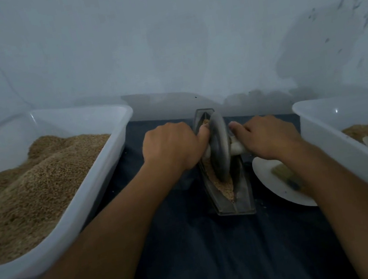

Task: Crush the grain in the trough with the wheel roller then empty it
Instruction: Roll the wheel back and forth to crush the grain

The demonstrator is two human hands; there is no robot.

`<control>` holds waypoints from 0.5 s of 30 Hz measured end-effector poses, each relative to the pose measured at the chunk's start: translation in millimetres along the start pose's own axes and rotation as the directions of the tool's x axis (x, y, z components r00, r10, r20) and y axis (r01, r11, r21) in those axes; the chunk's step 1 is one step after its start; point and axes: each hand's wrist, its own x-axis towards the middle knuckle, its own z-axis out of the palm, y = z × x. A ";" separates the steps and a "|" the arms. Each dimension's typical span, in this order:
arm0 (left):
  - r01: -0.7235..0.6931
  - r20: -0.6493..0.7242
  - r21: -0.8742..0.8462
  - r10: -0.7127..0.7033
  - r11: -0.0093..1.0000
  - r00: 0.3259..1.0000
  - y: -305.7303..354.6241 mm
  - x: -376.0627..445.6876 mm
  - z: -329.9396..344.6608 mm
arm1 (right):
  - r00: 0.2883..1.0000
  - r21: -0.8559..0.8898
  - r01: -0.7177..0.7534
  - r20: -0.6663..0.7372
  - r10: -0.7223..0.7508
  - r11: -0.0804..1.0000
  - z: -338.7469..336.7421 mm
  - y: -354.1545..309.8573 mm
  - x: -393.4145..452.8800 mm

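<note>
Grain (225, 187) lies along the bottom of a narrow dark trough (223, 208) standing on a dark cloth (198, 258) between 2 white tubs. Wheel roller (220, 145) stands upright in the trough, its pale axle handle (238, 147) crossing it. Left hand (170, 145) and right hand (267, 135) each curl their fingers closed around 1 end of the handle. Left tub (116, 148) holds a heap of grain; right tub (318, 131) holds less. Beside the trough, a white plate (276, 187) carries a brush (286, 177).
</note>
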 end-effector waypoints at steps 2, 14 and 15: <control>-0.009 0.040 0.002 0.009 1.000 0.999 -1.5 2.4 -3.5 | 0.996 0.051 0.011 0.091 -0.016 0.999 -4.7 1.7 0.8; -0.111 0.270 -0.010 0.110 0.994 0.957 -2.1 9.4 -22.9 | 0.828 0.206 -0.084 0.558 -0.046 0.975 -39.0 -9.1 -14.7; -0.118 0.275 -0.009 0.116 0.993 0.955 -1.2 9.0 -23.9 | 0.822 0.199 -0.088 0.569 -0.042 0.976 -40.2 -9.5 -15.6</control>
